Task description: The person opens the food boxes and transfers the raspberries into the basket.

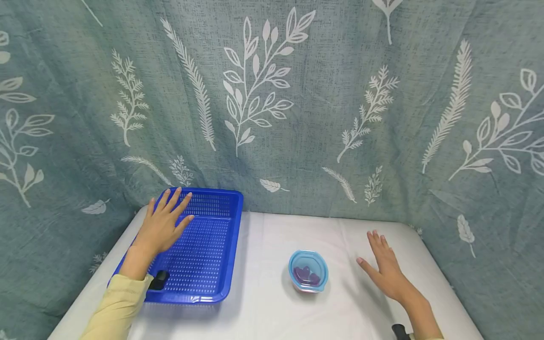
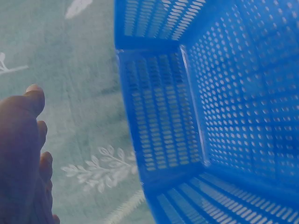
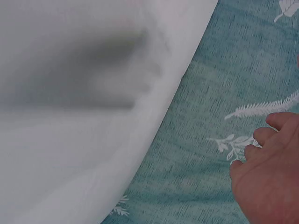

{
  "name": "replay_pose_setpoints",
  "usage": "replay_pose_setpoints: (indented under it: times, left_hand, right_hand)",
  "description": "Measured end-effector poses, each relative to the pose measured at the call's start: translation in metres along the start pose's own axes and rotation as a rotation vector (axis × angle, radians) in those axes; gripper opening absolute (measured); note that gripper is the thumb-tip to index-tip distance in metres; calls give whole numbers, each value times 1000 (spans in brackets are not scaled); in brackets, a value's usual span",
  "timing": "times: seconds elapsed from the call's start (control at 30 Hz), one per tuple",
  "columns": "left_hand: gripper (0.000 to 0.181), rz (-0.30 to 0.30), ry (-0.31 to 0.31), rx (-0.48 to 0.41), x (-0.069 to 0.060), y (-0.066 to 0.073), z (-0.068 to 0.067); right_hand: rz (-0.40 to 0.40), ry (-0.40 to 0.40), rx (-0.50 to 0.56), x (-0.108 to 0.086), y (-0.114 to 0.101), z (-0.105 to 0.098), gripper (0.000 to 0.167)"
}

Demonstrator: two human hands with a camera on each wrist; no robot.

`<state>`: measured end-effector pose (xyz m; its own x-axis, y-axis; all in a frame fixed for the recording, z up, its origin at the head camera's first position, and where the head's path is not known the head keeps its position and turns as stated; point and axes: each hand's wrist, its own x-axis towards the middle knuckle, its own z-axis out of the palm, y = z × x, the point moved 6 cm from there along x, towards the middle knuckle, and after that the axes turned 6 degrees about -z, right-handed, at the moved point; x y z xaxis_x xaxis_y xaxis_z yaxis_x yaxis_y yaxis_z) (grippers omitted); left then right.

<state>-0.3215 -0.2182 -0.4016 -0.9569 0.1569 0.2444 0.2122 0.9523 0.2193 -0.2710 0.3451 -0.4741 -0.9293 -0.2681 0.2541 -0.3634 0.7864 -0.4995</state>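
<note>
A blue plastic basket (image 1: 199,245) with perforated walls stands on the left of the white table. My left hand (image 1: 160,229) is spread above its left side, fingers straight, holding nothing; in the left wrist view the basket (image 2: 161,116) lies beside that hand (image 2: 21,158), apart from it. Right of the basket sits a small round container (image 1: 301,259) with a translucent blue lid, and purple pieces (image 1: 307,276) show through the lid. Over the table's right part hovers my right hand (image 1: 386,271), fingers extended, with nothing in it. The right wrist view also shows this hand (image 3: 268,172).
White cloth covers the table (image 1: 267,264), whose back edge meets a green-grey curtain (image 1: 297,189) with white leaf prints. The curtain also closes off the left and right sides. A black wrist device (image 1: 159,280) sits at the left sleeve, in front of the basket.
</note>
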Motion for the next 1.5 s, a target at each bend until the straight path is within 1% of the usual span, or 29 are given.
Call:
replay_pose_setpoints:
  times: [0.27,0.4,0.6,0.83,0.93,1.1,1.2,1.3,1.37,1.5]
  left_hand:
    - [65,38,22,-8,-4,23,-8]
    - [65,54,5,-16,-6,33,-10]
    - [65,69,-16,-3,-8,44,-10]
    - [64,102,-11,-27,-15,63,-11]
    - [64,117,-10,-34,-18,73,-12]
    - [64,152,-4,-60,-25,90,-12]
    - [64,178,0,-81,-30,101,-11]
    - [63,210,6,-86,-35,112,-10]
    - [63,232,16,-91,-38,120,-9]
    - [63,281,40,-97,-46,137,-8]
  right_hand:
    - [-24,-16,82,-5,-10,13,83]
    - [-33,-24,131,-9,-17,18,83]
    - [-20,-51,192,-14,-27,25,86]
    - [-12,-85,267,-21,-36,36,90]
    - [5,-103,289,-24,-39,43,93]
    - [64,-150,324,-28,-42,55,97]
    - [46,-160,362,-30,-46,60,96]
    - [-1,-159,421,-31,-50,63,96]
    - [-31,-161,442,-31,-52,65,97]
    - [-59,-174,468,-30,-53,70,101]
